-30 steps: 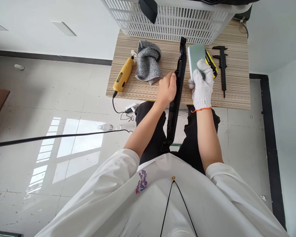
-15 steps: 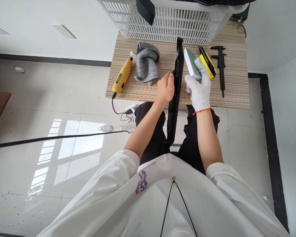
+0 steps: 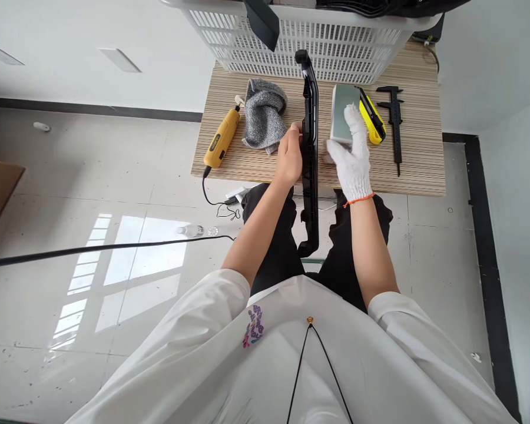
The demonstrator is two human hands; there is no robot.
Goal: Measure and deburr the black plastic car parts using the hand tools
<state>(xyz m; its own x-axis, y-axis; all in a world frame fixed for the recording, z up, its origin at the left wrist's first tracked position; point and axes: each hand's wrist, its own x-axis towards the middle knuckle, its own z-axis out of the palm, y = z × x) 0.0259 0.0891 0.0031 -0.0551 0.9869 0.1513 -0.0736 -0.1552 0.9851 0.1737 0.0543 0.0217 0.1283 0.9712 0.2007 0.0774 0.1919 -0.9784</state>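
My bare left hand [image 3: 290, 157] is closed round the middle of a long black plastic part [image 3: 310, 159]. The part stands on edge and runs from my lap up to the white basket. My right hand [image 3: 352, 159], in a white knit glove, lies over the near end of a grey-green sanding block [image 3: 341, 105] on the striped wooden table [image 3: 419, 171]. Its fingers are stretched along the block's top, and the block lies flat just right of the black part.
A yellow rotary tool [image 3: 221, 138] with a black cord lies at the table's left, beside a crumpled grey glove [image 3: 262, 115]. A yellow utility knife [image 3: 371, 118] and a black caliper [image 3: 394, 121] lie right of the block. A white slotted basket [image 3: 309, 35] fills the back.
The black part has been turned and pushed farther away, its far end now reaching the basket. My right hand has lowered the block flat onto the table, fingers straightened.
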